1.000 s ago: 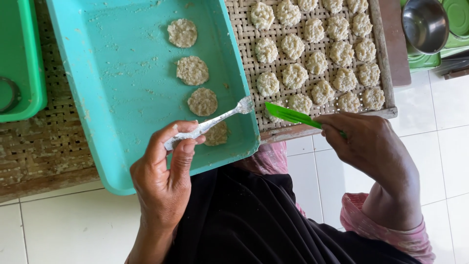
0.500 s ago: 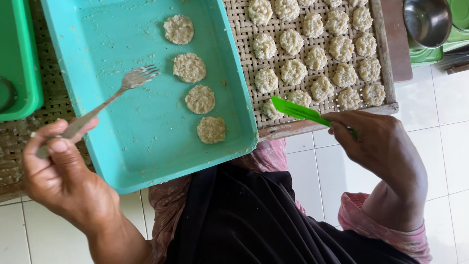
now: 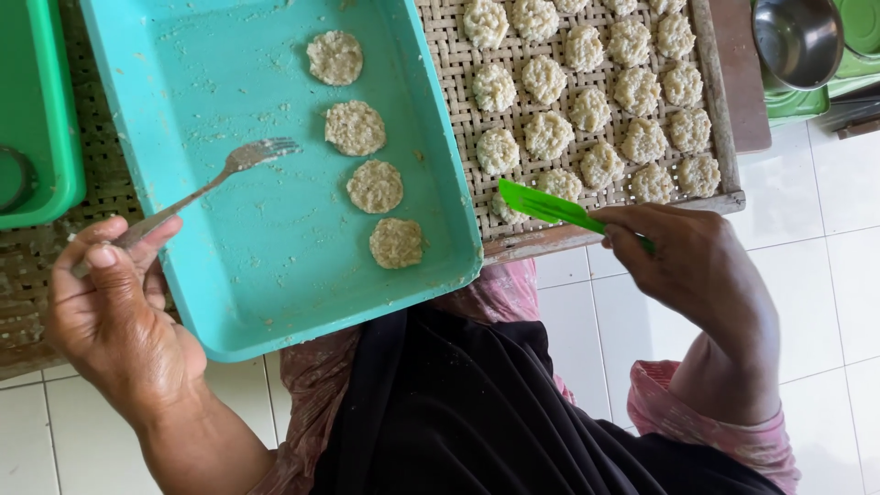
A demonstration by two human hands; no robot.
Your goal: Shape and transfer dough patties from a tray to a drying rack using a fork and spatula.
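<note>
The turquoise tray [image 3: 275, 275] holds four flattened patties [image 3: 376, 186] in a column, while the woven rack [image 3: 458, 82] at two o'clock carries finished rows. Judging by this, shifting patties is in hand; next calls for sliding a tool under one. The left hand [image 3: 115, 316] pinches the fork [image 3: 215, 179], tines at nine o'clock of the patties, and the right hand [image 3: 701, 270] grips the green spatula [image 3: 550, 206], blade at three o'clock of them.
</note>
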